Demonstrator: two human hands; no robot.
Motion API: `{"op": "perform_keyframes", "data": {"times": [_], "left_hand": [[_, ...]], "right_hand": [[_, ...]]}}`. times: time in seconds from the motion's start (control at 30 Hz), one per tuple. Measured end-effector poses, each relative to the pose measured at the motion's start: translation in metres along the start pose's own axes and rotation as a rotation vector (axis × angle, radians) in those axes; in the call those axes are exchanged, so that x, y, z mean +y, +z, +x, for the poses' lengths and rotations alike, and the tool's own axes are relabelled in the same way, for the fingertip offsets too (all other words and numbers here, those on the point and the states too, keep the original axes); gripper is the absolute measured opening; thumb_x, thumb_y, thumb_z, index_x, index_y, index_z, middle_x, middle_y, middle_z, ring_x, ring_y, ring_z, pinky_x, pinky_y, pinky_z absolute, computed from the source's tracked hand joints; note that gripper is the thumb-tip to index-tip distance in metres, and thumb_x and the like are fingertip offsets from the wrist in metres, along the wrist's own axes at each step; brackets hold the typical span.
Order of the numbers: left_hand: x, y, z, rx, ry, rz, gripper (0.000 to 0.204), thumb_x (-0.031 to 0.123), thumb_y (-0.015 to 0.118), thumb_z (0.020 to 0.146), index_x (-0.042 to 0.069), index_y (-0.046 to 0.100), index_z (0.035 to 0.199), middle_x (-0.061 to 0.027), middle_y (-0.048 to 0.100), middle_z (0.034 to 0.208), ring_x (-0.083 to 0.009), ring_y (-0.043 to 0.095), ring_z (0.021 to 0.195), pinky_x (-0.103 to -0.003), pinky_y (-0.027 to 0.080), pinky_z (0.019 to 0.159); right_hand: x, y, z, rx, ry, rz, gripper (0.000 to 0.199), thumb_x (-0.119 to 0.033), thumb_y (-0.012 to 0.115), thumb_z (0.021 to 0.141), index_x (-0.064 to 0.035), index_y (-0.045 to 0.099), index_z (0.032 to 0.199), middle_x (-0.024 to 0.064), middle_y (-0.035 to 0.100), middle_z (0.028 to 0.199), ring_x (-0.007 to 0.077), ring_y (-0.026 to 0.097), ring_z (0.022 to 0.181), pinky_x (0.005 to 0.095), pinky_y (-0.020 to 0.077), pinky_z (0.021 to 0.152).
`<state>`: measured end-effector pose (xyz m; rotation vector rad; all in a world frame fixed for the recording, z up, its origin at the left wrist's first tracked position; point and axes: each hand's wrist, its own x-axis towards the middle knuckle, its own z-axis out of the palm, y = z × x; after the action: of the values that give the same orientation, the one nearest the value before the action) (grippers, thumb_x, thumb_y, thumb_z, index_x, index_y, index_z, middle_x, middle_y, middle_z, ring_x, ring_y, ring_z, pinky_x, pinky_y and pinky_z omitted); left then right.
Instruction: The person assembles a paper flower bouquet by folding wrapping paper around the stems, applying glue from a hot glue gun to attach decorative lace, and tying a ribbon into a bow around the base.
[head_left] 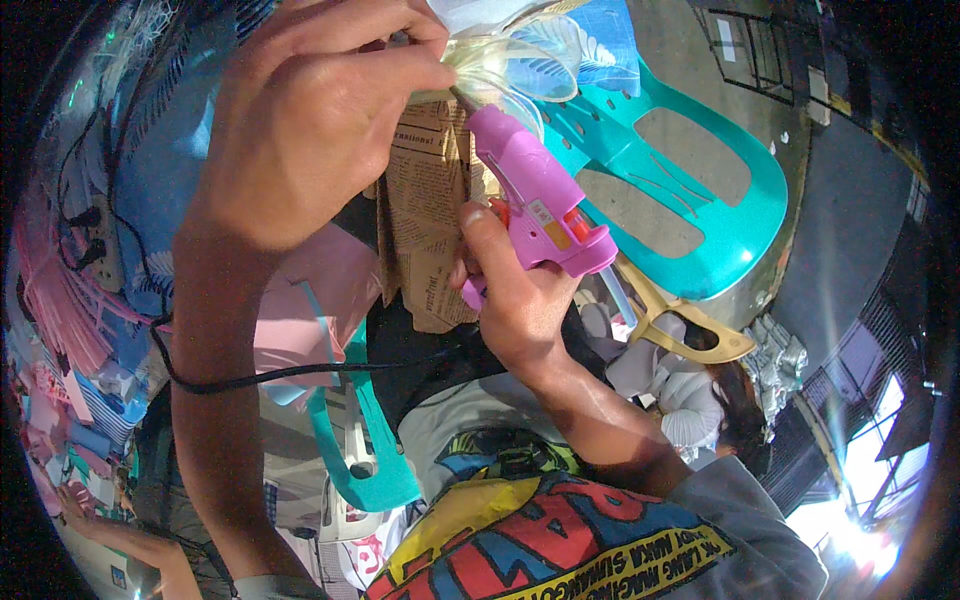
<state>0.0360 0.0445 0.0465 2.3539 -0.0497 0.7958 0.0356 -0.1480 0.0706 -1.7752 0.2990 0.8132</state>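
- A pink plastic hot-glue gun (540, 205) is gripped in the right hand (515, 300), fingers wrapped round its handle near the orange trigger; its nozzle is pointed up and to the left, into the gathered neck of a clear cellophane wrap with a pale leaf print (520, 60).
- The wrap is pinched shut by the left hand (300, 120), thumb and fingers closed on the bunched film just beside the nozzle.
- Below that pinch, a cone of brown newsprint-patterned paper (425, 230) hangs between the two hands, its lower edge loose.
- The bundle is judged light and soft: the film looks thin, slippery and easily crumpled, and the paper is likely to crease or tear if squeezed hard. It is best held at the gathered neck, where the layers are bunched and stiffest, as is done here.
- The gun is judged light but rigid, and its tip is probably hot; the handle is the safe place to hold it, and fingers on the film are best kept clear of the nozzle.
- A black cord (300, 372) is draped over the left forearm; whether it belongs to the gun cannot be told.
- A translucent glue stick (618, 292) protrudes from the back of the gun.
- Behind the hands a turquoise plastic chair (720, 200) is seen, with gold-handled scissors (690, 325) lying near its edge, and pink and blue paper sheets (300, 300) at the left.
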Motion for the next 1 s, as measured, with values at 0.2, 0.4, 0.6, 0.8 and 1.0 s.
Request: {"op": "perform_keyframes", "data": {"times": [0.2, 0.4, 0.6, 0.8, 1.0], "left_hand": [[-0.003, -0.006, -0.001, -0.192, -0.067, 0.036, 0.017, -0.007, 0.077, 0.069, -0.002, 0.079, 0.084, -0.0124, 0.066, 0.110, -0.0294, 0.065, 0.100, -0.040, 0.055, 0.084], [0.003, -0.011, 0.003, -0.292, -0.113, 0.112, 0.030, -0.006, 0.075, 0.073, 0.009, 0.081, 0.098, -0.0054, 0.071, 0.098, -0.0275, 0.063, 0.094, -0.038, 0.053, 0.084], [0.007, -0.011, 0.002, -0.277, -0.137, 0.108, 0.026, -0.005, 0.075, 0.074, 0.009, 0.081, 0.096, -0.0048, 0.071, 0.098, -0.0277, 0.063, 0.094, -0.038, 0.052, 0.084], [0.000, -0.012, 0.001, -0.298, -0.093, 0.120, 0.025, -0.003, 0.075, 0.076, 0.009, 0.080, 0.097, -0.0049, 0.071, 0.098, -0.0284, 0.064, 0.093, -0.038, 0.052, 0.085], [0.000, -0.014, 0.004, -0.286, -0.108, 0.074, 0.019, -0.004, 0.075, 0.077, 0.007, 0.079, 0.093, -0.0056, 0.073, 0.096, -0.0275, 0.065, 0.090, -0.037, 0.053, 0.083]], "right_hand": [[0.007, -0.003, 0.002, -0.037, -0.099, 0.000, 0.013, -0.013, 0.068, 0.097, -0.0018, 0.063, 0.093, 0.0035, 0.063, 0.067, 0.0117, 0.060, 0.056, 0.0280, 0.0440, 0.052], [0.014, -0.004, 0.003, -0.028, -0.144, 0.038, 0.010, -0.010, 0.068, 0.097, -0.0012, 0.063, 0.094, 0.0041, 0.064, 0.069, 0.0122, 0.062, 0.056, 0.0277, 0.0443, 0.051], [0.009, -0.004, -0.002, -0.027, -0.044, 0.112, 0.010, -0.009, 0.070, 0.096, -0.0006, 0.064, 0.097, 0.0051, 0.065, 0.071, 0.0134, 0.064, 0.057, 0.0273, 0.0441, 0.050], [0.009, -0.009, -0.003, -0.073, -0.075, 0.026, 0.011, -0.011, 0.067, 0.098, -0.0006, 0.064, 0.098, 0.0054, 0.065, 0.073, 0.0130, 0.064, 0.058, 0.0267, 0.0439, 0.050], [0.011, -0.009, -0.008, -0.088, -0.095, 0.095, 0.012, -0.012, 0.066, 0.098, -0.0014, 0.061, 0.103, 0.0056, 0.065, 0.077, 0.0129, 0.063, 0.062, 0.0275, 0.0467, 0.056]]}}
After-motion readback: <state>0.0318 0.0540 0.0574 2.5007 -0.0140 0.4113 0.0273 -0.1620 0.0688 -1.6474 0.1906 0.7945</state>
